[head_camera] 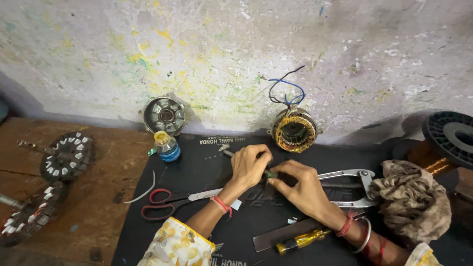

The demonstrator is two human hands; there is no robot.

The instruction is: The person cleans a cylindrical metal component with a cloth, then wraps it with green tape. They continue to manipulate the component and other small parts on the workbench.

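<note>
Mid-step on black mat (207,172): left hand (250,165) clenched round thin rod-like tool (228,153), right hand (300,184) pinching small dark green piece (270,174) betw. fingertips, both meeting at centre, just in front of wound stator (294,132) by wall. Looks like fitting or working piece w/ tool tip. Next prob. needs steady pinch, fine alignment; red scissors (162,203), pliers (351,189) near.

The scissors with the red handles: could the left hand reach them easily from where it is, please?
Probably yes: the scissors lie open on the black mat just beside the left hand, with nothing between them.
</note>
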